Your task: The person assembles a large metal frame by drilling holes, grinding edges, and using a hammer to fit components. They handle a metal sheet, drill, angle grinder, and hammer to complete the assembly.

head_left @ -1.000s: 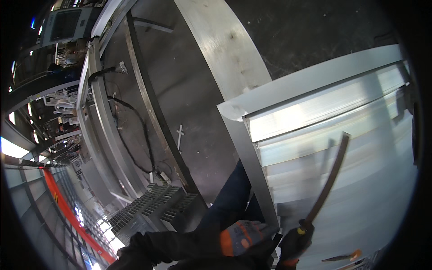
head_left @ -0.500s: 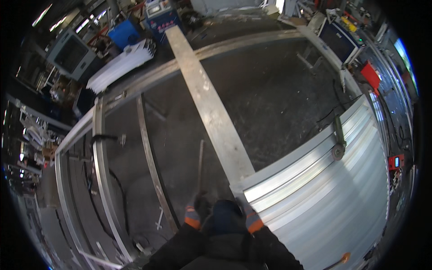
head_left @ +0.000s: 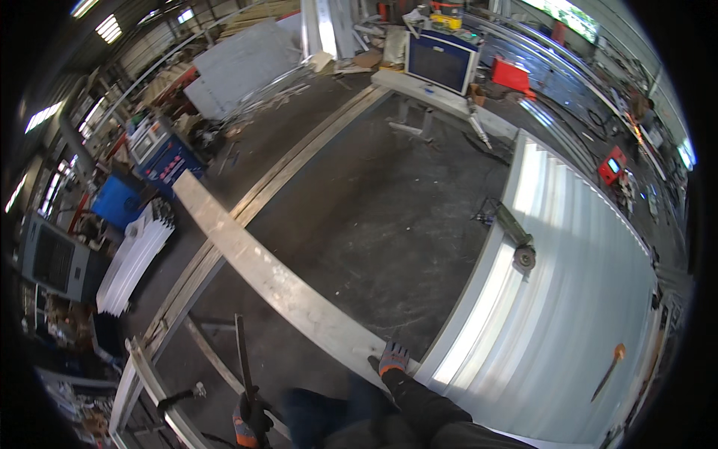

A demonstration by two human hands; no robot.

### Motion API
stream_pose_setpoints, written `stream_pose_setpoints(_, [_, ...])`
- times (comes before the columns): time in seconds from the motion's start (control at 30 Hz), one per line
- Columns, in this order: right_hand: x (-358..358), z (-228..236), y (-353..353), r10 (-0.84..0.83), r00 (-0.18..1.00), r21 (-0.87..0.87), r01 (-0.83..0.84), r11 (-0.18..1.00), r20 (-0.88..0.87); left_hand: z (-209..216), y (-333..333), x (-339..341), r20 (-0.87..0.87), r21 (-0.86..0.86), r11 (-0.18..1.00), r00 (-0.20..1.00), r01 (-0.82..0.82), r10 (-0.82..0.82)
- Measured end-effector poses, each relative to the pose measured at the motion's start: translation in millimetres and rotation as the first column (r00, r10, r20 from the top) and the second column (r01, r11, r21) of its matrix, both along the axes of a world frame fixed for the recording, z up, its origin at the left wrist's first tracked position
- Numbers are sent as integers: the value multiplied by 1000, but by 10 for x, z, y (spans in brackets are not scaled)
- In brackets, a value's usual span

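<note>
My left hand [head_left: 251, 420], in a grey glove with an orange cuff, is closed around the lower end of a thin dark bar [head_left: 241, 348] that points upward. My right hand [head_left: 392, 359], gloved alike, lies with fingers spread on the near end of a long pale flat beam [head_left: 288, 292]. That beam stretches away to the far left and crosses a long frame rail [head_left: 269, 179]. Beside my right hand is a ribbed silvery metal panel [head_left: 576, 299]. An angle grinder [head_left: 523, 254] rests near the panel's left edge.
A slim tool with an orange end [head_left: 619, 352] lies on the panel. Frame bars [head_left: 168, 404] stand at lower left. Further off are a blue machine [head_left: 161, 157], stacked white ribbed strips [head_left: 134, 258], a dark blue box [head_left: 441, 63] and a red device [head_left: 612, 166].
The view has swung to the right. My right hand has come forward onto the beam with fingers spread; my left hand still grips the bar, now further left of my body.
</note>
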State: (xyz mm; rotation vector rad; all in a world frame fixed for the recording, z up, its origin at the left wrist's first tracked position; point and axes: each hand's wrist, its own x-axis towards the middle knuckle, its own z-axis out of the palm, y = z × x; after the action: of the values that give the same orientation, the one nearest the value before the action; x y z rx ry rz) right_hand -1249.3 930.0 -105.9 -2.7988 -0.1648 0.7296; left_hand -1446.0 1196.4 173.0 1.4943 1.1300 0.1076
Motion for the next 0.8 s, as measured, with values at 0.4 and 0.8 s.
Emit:
stream_pose_setpoints(0.4, [75, 71, 212, -176, 973, -88, 164, 983, -153, 822, -229, 2181, 125, -149, 835, 848, 530, -515])
stream_pose_setpoints(0.8, [211, 159, 305, -366, 894, -91, 355, 930, -258, 149, 125, 3575, 143, -232, 483, 521, 844, -842])
